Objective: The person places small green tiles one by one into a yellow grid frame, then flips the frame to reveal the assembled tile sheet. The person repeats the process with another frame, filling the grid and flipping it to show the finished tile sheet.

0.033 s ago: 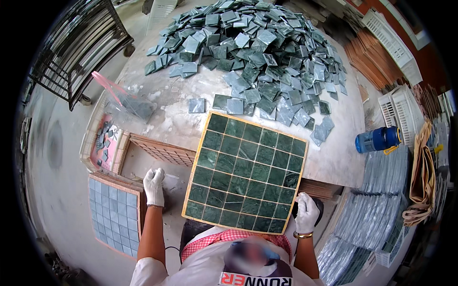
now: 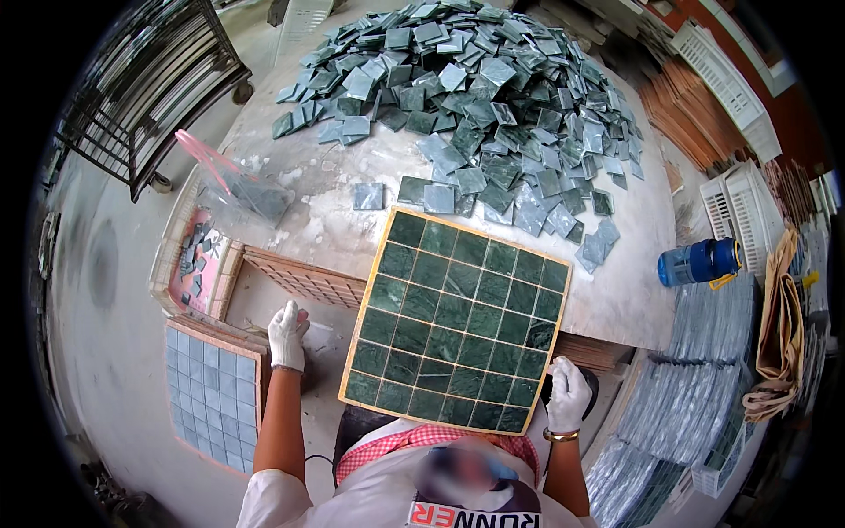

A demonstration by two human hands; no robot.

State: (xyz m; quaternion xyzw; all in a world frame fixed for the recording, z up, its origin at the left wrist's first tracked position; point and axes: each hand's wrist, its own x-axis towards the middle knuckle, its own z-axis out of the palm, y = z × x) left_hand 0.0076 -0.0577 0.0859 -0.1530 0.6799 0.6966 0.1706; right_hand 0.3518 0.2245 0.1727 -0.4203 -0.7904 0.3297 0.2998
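A square board with a light yellow rim point(image 2: 370, 297) lies tilted in front of me, its top on the worktable and its lower edge near my lap. Rows of dark green marble tiles point(image 2: 453, 315) fill it. My left hand point(image 2: 287, 336), in a white glove, is raised off the board's left side, fingers partly stretched and apart, with nothing visible in it. Close by the board's right edge is my right hand point(image 2: 569, 394), also gloved, its fingers curled together. Whether it pinches something small or touches the rim is hidden.
A big heap of loose green tiles point(image 2: 475, 97) covers the far worktable point(image 2: 326, 238). Left are a pink-handled clear bag point(image 2: 255, 198), a basin of tile scraps point(image 2: 195, 264) and a grey tiled panel point(image 2: 209, 387). Right: blue bottle point(image 2: 700, 262), stacked wrapped tile sheets point(image 2: 673, 409).
The fingers of my left hand have loosened and point more upward. The whole view has shifted slightly; the board and my right hand stay in place.
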